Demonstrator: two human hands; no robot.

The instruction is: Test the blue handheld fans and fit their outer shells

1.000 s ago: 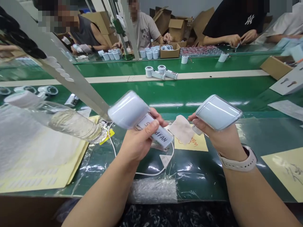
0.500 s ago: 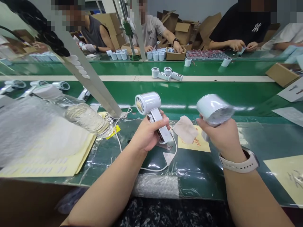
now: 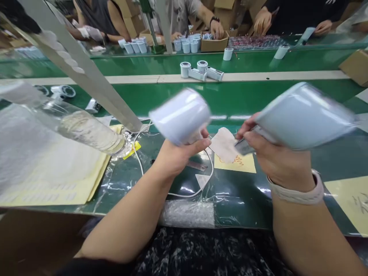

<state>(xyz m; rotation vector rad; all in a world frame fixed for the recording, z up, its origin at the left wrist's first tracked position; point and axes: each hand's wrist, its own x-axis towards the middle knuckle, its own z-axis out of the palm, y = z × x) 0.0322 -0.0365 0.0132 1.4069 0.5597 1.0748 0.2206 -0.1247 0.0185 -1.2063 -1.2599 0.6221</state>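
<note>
Green conveyor runs across the far side of our tabletop, and beyond it a co-worker's hand rests on a cardboard box among pale cylinders. Nearer us, both hands are closed around small pale-blue fans, and both fans are blurred, so we read them as moving at this instant. Our left hand curls round the left fan, its thumb lying along the base of the head and the handle hidden in the grip. Our right hand wraps the right fan, with a grey end of the handle showing toward a beige cloth. That cloth lies between the hands, just beside the right fingers, on a yellow note. Both fans are raised above the tabletop, and neither rests on anything. Under them curves a white cable, and bubble wrap lies toward the near edge. On the left, a clear bottle lies over a yellow envelope and a metal strut slants down, so the left fan has less room that way. The freest space for moving is above the hands, toward the conveyor.
</note>
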